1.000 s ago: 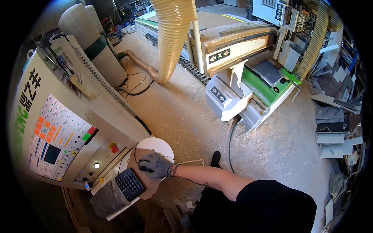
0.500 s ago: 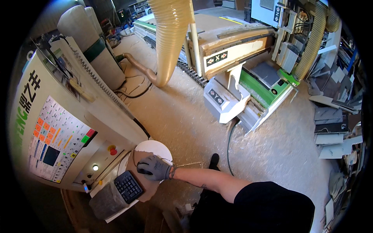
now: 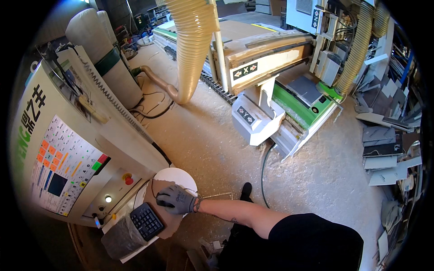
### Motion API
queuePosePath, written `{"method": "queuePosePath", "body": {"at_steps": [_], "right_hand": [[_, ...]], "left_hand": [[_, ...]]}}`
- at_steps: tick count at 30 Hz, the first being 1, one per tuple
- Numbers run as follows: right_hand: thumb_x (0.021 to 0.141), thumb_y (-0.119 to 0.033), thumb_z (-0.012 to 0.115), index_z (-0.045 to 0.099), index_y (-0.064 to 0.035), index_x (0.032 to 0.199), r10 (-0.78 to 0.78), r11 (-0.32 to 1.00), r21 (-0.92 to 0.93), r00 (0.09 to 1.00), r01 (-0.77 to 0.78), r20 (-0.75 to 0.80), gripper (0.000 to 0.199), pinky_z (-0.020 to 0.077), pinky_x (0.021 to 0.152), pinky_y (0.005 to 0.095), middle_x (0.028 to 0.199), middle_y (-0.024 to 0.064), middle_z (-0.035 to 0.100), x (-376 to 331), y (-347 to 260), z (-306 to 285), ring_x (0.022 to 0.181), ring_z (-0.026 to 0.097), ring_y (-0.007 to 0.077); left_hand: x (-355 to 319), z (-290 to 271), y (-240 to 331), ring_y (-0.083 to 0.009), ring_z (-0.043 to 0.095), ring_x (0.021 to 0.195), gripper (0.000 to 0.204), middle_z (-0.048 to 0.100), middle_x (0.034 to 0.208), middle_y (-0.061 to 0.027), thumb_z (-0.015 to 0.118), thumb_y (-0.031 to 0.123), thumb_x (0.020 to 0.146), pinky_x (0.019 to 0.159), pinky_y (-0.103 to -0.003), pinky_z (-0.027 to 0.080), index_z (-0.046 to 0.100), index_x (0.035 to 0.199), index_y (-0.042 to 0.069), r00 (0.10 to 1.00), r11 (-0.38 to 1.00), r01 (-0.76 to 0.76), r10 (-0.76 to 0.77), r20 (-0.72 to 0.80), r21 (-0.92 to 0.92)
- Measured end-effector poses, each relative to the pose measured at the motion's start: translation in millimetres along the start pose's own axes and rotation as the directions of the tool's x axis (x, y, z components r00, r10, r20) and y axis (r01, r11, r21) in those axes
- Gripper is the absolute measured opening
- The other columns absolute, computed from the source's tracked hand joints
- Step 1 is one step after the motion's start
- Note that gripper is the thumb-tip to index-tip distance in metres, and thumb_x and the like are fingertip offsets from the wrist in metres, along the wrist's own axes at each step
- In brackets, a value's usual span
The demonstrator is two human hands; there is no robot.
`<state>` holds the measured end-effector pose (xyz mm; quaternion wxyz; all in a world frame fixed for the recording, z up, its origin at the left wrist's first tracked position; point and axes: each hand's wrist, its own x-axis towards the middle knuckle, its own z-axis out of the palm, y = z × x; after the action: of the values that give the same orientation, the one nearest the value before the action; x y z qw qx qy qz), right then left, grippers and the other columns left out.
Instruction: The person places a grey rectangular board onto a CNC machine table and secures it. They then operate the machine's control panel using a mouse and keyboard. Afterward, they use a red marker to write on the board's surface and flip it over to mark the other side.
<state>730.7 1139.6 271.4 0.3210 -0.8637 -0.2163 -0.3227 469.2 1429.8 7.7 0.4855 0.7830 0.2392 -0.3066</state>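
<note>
My right hand (image 3: 176,200), in a grey work glove with darker fingers, rests with curved fingers over what looks like a computer mouse. The mouse is almost wholly hidden under the glove; a thin cable (image 3: 153,186) leads away from its front. A piece of brown board (image 3: 168,223) lies beneath the hand. Beside it sits a black keyboard (image 3: 147,221), partly under a cloudy plastic cover (image 3: 121,238). The control cabinet (image 3: 135,156) stands at the left, its screen (image 3: 63,167) lit with coloured buttons. My left hand is out of view.
A red emergency stop button (image 3: 128,179) and a lit white button (image 3: 108,198) are on the cabinet. Behind stands a large CNC machine (image 3: 266,63) with a ribbed dust hose (image 3: 190,49). Board offcuts (image 3: 384,135) are stacked at right; a dark cable (image 3: 263,176) crosses the dusty floor.
The whole view has shifted slightly. My right hand stays over the mouse on the brown board, with no clear change in its grip.
</note>
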Motion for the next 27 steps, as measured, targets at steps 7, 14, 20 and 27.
{"method": "queuePosePath", "body": {"at_steps": [7, 14, 20, 27], "right_hand": [[0.085, -0.029, 0.068, 0.065, -0.0214, 0.116, -0.022, 1.0, -0.022, 1.0, 0.021, -0.013, 0.032, 0.0454, 0.089, 0.0473, 0.117, 0.0033, 0.061, -5.6, -9.3, -1.5, 0.11, 0.057, 0.0283], [0.084, -0.029, 0.068, 0.065, -0.0213, 0.117, -0.008, 0.999, -0.037, 1.0, 0.009, 0.018, 0.033, 0.0455, 0.089, 0.0476, 0.117, 0.0034, 0.062, -18.4, -18.1, -0.1, 0.109, 0.058, 0.0287], [0.083, -0.03, 0.068, 0.066, -0.0215, 0.116, -0.013, 0.998, -0.058, 1.0, 0.014, 0.018, 0.034, 0.0459, 0.088, 0.0477, 0.117, 0.0031, 0.063, -26.6, -27.2, -0.2, 0.108, 0.059, 0.0285], [0.082, -0.029, 0.069, 0.067, -0.0227, 0.114, -0.017, 0.998, -0.066, 1.0, 0.015, -0.021, 0.033, 0.0469, 0.084, 0.0467, 0.116, 0.002, 0.063, -36.2, -34.4, -4.3, 0.104, 0.059, 0.028]], "left_hand": [[2.3, -1.4, -7.6, -0.0259, 0.069, 0.082, 0.023, 0.074, 0.089, -0.0113, 0.065, 0.022, 0.09, 0.072, -0.04, 0.055, 0.075, 0.101, 0.004, 1.0, 1.0, -0.016, 0.016, -0.003, 0.0], [1.6, -1.5, -21.3, -0.0265, 0.069, 0.081, 0.021, 0.073, 0.088, -0.0113, 0.065, 0.021, 0.09, 0.07, -0.04, 0.055, 0.074, 0.101, 0.005, 0.999, 0.999, -0.034, 0.034, 0.003, 0.001], [-7.7, -1.5, -35.9, -0.0271, 0.069, 0.08, 0.02, 0.073, 0.088, -0.0114, 0.066, 0.021, 0.09, 0.069, -0.041, 0.055, 0.073, 0.101, 0.005, 1.0, 0.999, -0.024, 0.024, -0.021, -0.021], [-13.7, -1.4, -48.5, -0.0278, 0.069, 0.079, 0.019, 0.072, 0.087, -0.0114, 0.066, 0.02, 0.09, 0.068, -0.041, 0.055, 0.073, 0.101, 0.006, 1.0, 0.999, -0.026, 0.025, -0.016, -0.023]]}}
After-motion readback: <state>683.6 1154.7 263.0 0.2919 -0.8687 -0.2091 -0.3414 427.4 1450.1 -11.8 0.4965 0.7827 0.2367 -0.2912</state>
